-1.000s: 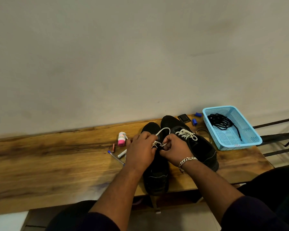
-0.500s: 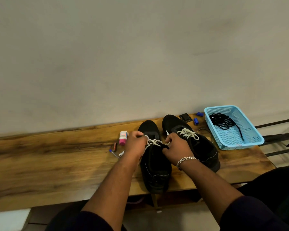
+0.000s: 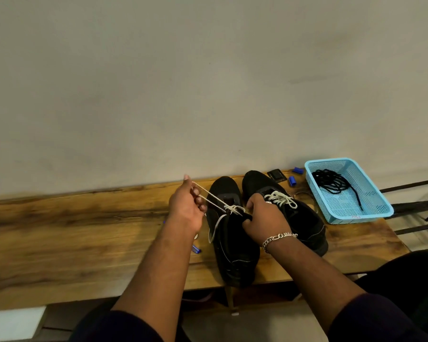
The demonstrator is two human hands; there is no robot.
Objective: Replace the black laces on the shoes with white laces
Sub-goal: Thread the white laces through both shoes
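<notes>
Wooden worktop (image 3: pixel 84 233) against plain grey wall (image 3: pixel 208 82). Left of the blue basket (image 3: pixel 371 213), my left hand (image 3: pixel 187 206) pinches the white lace (image 3: pixel 214 197) taut; right hand (image 3: pixel 263 219) grips the near shoe (image 3: pixel 232 253). Black laces (image 3: pixel 331 183) lie inside the basket.

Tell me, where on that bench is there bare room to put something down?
The widest bare stretch is the wooden bench left of the left hand. A smaller bare patch lies in front of the blue basket, right of the right shoe. Crowded: around the left shoe, both hands busy, and the back edge with small blue caps.
</notes>
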